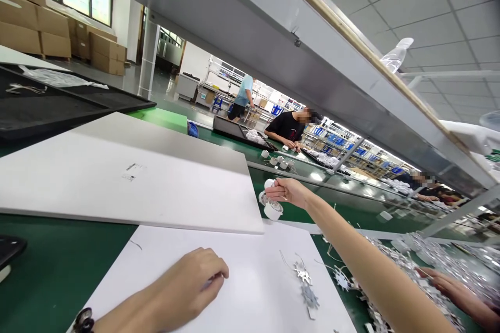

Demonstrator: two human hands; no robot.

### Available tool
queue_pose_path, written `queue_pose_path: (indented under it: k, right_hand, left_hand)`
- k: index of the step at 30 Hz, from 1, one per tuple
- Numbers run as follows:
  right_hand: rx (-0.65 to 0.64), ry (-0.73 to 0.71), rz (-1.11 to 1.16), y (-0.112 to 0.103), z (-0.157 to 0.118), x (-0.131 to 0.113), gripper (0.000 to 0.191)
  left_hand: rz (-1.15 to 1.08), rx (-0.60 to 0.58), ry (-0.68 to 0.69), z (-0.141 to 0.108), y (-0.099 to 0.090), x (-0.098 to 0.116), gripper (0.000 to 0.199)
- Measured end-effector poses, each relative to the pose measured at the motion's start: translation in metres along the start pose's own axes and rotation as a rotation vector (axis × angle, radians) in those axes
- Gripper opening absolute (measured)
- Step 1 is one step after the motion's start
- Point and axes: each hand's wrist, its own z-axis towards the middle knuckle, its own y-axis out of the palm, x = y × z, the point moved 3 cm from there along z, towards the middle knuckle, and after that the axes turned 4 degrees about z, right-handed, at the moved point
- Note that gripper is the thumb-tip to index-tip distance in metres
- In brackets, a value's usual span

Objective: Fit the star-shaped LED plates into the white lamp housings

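Observation:
My right hand reaches out over the green conveyor belt with its fingers closed on a white round plastic housing. Just below those fingers is another white round housing; whether it is held or resting on the belt, I cannot tell. My left hand is loosely curled above the white sheet, its thumb close to the fingers and nothing visible in it. Right of it on the sheet lie two star-shaped metal pieces, with thin wires at the upper one.
A large white board overlaps the sheet's far side. Many metal parts are heaped at the right, where another person's hand reaches in. A grey shelf slants overhead. Across the belt a person in black works.

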Motion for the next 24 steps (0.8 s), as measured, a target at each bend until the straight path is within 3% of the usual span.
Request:
queue_pose_path:
  k: [3, 6, 8, 11, 14, 16, 20, 21, 24]
  right_hand:
    - [-0.072, -0.026, -0.031, -0.003, -0.03, -0.012, 0.029]
    - [-0.207, -0.038, -0.074, 0.01, -0.064, -0.01, 0.036]
    - [-0.317, -0.046, -0.105, 0.027, -0.084, 0.0, 0.044]
    - [-0.491, -0.065, -0.164, 0.062, -0.11, 0.025, 0.055]
    - [-0.632, -0.109, -0.258, 0.097, -0.134, 0.054, 0.065]
    - [-0.691, -0.154, -0.32, 0.113, -0.15, 0.068, 0.062]
    - [-0.705, -0.26, -0.468, 0.12, -0.183, 0.081, 0.029]
    - [-0.687, -0.274, -0.5, 0.117, -0.19, 0.084, 0.032]
    - [-0.549, -0.357, -0.486, 0.099, -0.201, 0.095, 0.065]
  left_hand:
    - [-0.021, 0.006, -0.004, 0.001, -0.004, 0.001, 0.026]
    - [-0.061, 0.053, -0.014, 0.001, -0.007, -0.002, 0.027]
    - [-0.089, 0.09, -0.018, 0.0, -0.009, -0.006, 0.031]
    - [-0.109, 0.096, 0.005, -0.003, -0.01, -0.009, 0.056]
    - [-0.1, 0.025, 0.079, -0.006, -0.007, -0.008, 0.08]
    - [-0.083, -0.055, 0.147, -0.007, -0.003, -0.003, 0.086]
    - [-0.037, -0.201, 0.272, -0.006, 0.001, 0.011, 0.078]
    - [-0.023, -0.217, 0.29, -0.005, 0.001, 0.013, 0.076]
    - [0.024, -0.222, 0.3, -0.002, -0.003, 0.012, 0.068]
